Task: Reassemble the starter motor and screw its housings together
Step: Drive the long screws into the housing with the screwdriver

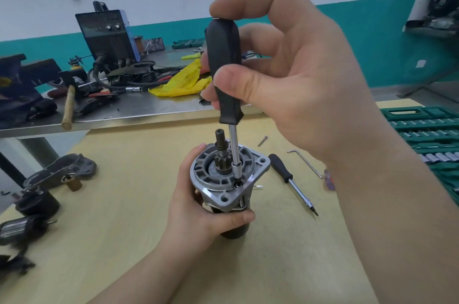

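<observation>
The left hand [196,206] grips the upright starter motor [228,179] on the wooden table [124,204] while the right hand [293,85] holds a black-handled screwdriver [224,67] upright, tip seated in the flange.

A yellow cloth [185,81], a hammer [68,108] and a welding machine [107,35] are lying on a metal bench [139,107].
</observation>
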Demonstrator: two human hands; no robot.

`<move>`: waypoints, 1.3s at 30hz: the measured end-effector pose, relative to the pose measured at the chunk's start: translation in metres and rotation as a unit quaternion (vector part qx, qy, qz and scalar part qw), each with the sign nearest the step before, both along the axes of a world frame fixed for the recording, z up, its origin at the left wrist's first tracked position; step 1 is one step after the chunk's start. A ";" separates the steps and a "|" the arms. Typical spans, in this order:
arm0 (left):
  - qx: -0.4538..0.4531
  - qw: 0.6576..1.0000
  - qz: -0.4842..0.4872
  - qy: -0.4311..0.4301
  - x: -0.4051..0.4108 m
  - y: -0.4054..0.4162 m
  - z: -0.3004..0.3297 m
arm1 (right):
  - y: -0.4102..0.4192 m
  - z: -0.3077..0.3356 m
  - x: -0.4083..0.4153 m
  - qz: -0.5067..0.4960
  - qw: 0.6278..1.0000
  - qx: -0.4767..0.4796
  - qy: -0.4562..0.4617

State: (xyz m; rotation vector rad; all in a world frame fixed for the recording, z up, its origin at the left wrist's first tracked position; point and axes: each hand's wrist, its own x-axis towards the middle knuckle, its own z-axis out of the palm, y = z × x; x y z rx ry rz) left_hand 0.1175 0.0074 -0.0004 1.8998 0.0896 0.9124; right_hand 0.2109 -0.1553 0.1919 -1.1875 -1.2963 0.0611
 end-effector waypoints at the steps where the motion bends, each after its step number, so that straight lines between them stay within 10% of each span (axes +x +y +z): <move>1: -0.001 1.000 0.000 0.000 0.000 0.000 -0.001 | 0.002 -0.001 -0.002 -0.045 0.999 0.012 -0.017; 6: -0.012 1.000 0.004 0.001 0.001 0.001 -0.001 | 0.013 -0.008 -0.012 -0.237 0.963 0.046 -0.118; 14: 0.011 1.000 0.002 0.004 0.000 0.001 -0.002 | 0.003 -0.001 -0.001 0.039 0.999 -0.007 0.007; 22: 0.014 1.000 0.011 0.002 0.000 0.000 -0.003 | 0.014 -0.008 -0.011 -0.247 0.960 0.031 -0.130; 33: -0.011 1.000 0.006 0.013 0.002 0.005 -0.006 | 0.004 -0.005 0.000 0.048 0.999 0.002 -0.002; 39: -0.014 1.000 0.010 0.014 0.002 0.004 -0.004 | 0.012 -0.008 -0.007 -0.140 0.986 0.059 -0.063</move>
